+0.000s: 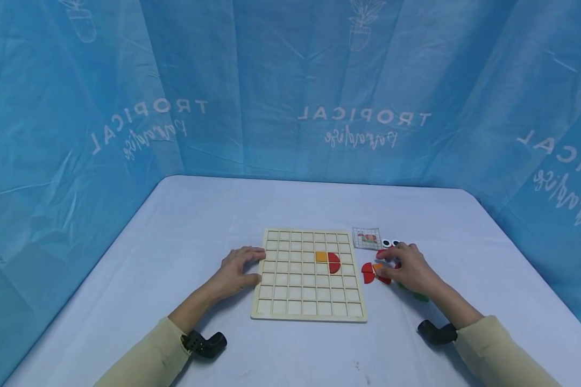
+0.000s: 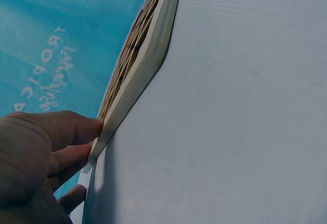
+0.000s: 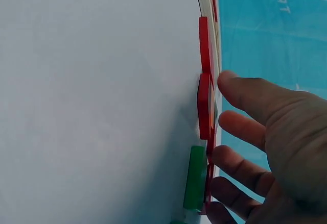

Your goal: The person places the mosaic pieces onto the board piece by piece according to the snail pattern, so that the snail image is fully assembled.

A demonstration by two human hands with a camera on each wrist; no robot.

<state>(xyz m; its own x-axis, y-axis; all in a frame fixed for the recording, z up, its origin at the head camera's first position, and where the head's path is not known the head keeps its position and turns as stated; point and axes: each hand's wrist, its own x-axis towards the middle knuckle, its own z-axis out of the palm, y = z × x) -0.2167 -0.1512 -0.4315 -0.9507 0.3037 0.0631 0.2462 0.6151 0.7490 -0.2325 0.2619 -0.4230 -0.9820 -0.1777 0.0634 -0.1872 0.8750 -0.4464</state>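
Note:
A pale wooden grid board (image 1: 295,294) lies on the table with an orange square (image 1: 321,257) and two red quarter-round pieces (image 1: 334,263) in its cells. My left hand (image 1: 237,272) touches the board's left edge with thumb and fingertips spread apart. Over the loose pieces right of the board is my right hand (image 1: 409,267), its fingers slightly bent and apart. Near its thumb lie red pieces (image 1: 368,273) and an orange piece (image 1: 377,267). A green piece (image 3: 195,178) shows under the fingers in the right wrist view. The hand partly covers the pile.
A small printed picture card (image 1: 366,238) lies off the board's upper right. Beside it are round black-and-white eye pieces (image 1: 387,243). White cloth covers the table (image 1: 213,209), and a blue printed curtain (image 1: 281,70) hangs behind and at both sides.

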